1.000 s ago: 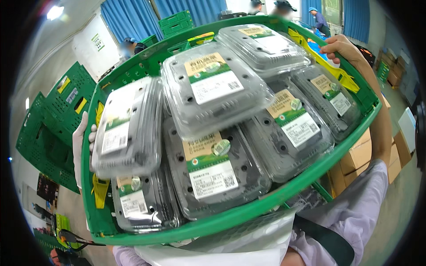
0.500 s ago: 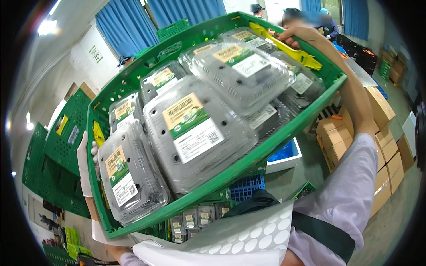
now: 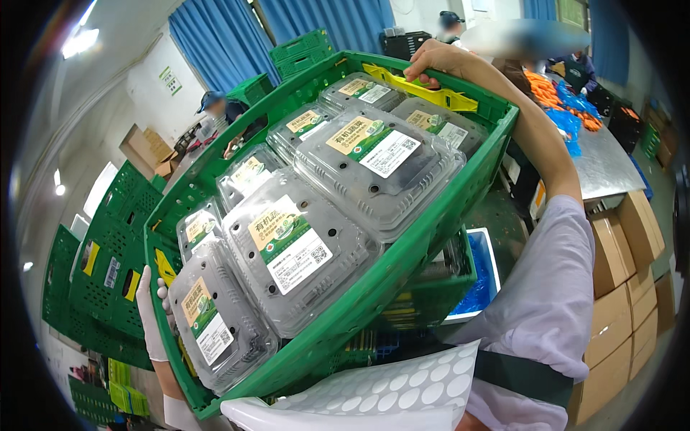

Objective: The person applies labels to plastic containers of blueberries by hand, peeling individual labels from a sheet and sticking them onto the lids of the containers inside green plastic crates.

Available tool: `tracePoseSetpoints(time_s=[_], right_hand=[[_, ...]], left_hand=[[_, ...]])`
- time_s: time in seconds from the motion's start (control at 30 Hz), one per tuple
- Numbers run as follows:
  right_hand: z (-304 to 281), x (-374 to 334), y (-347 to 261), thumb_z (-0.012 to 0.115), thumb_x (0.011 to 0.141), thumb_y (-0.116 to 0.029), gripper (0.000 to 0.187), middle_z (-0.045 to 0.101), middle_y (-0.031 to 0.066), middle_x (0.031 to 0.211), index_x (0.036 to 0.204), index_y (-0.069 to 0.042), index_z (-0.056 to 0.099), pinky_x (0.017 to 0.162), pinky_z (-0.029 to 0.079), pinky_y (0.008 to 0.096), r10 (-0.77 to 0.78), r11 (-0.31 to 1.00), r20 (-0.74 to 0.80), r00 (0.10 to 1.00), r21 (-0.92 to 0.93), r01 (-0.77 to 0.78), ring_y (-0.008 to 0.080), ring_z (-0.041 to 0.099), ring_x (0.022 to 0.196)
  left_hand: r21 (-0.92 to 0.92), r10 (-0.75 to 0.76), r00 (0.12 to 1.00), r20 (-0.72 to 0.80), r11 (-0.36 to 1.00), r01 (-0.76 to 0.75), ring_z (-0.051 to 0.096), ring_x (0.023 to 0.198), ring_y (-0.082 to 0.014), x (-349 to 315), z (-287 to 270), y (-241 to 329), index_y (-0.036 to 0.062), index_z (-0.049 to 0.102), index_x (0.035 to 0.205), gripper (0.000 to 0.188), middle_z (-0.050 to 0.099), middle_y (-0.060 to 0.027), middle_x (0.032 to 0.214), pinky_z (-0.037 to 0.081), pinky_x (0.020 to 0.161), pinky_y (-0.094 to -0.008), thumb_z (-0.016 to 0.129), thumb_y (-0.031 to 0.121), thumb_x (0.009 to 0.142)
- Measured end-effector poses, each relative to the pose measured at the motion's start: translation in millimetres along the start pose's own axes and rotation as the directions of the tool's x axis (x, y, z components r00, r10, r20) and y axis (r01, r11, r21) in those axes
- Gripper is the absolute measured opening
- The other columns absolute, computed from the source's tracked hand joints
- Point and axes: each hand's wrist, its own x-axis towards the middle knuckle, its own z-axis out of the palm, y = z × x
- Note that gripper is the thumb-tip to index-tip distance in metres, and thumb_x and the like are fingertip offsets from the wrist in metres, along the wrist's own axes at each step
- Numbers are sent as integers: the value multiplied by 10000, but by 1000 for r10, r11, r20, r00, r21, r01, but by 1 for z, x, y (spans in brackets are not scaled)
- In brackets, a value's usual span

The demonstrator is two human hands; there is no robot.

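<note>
Stacked crates: green and perforated, at the far left, tagged in yellow and white.
Left hand: white-gloved, upright against the left end wall, thumb pointing up outside, fingertips showing at the opening in the wall; forearm rising from the lower edge. Its grip is grasping the crate's end.
Green crate: held up between both hands, tilted, its left end low and right end high in the view.
Clear boxes: at least eight lidded, vented, labelled packs inside the crate; two larger-looking ones lie toward the near side.
Sticker sheet: white with round dots, below the crate.
Right hand: bare, raised to the far right end, wrist bent, fingers curled over the rim beside a yellow clip; forearm slanting down to a pale sleeve. Its grip is clenched on the crate.
White bin: blue plastic inside, right of the crate.
Counter: metal, bearing carrots and blue bags.
Cartons: brown, stacked at right.
</note>
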Motion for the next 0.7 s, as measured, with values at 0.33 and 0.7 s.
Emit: tracePoseSetpoints(time_s=[0.33,0.7], right_hand=[[-27,29,74,636,803,-207,294,630,59,863,999,7,591,585,488,211,-154,981,36,987,-112,157,129,616,685],[98,-147,25,603,639,-68,215,538,45,724,837,-51,521,631,454,321,-772,158,320,550,-741,653,217,528,777]], left_hand=[[282,-1,1000,24,960,-6,401,350,-55,35,35,-20,118,503,630,319,464,39,476,304,316,-169,527,342,854],[468,231,407,884,-435,-769,479,1077,-306,31,15,-4,22,524,912,302,547,-98,989,320,959,-388,590,-38,623]])
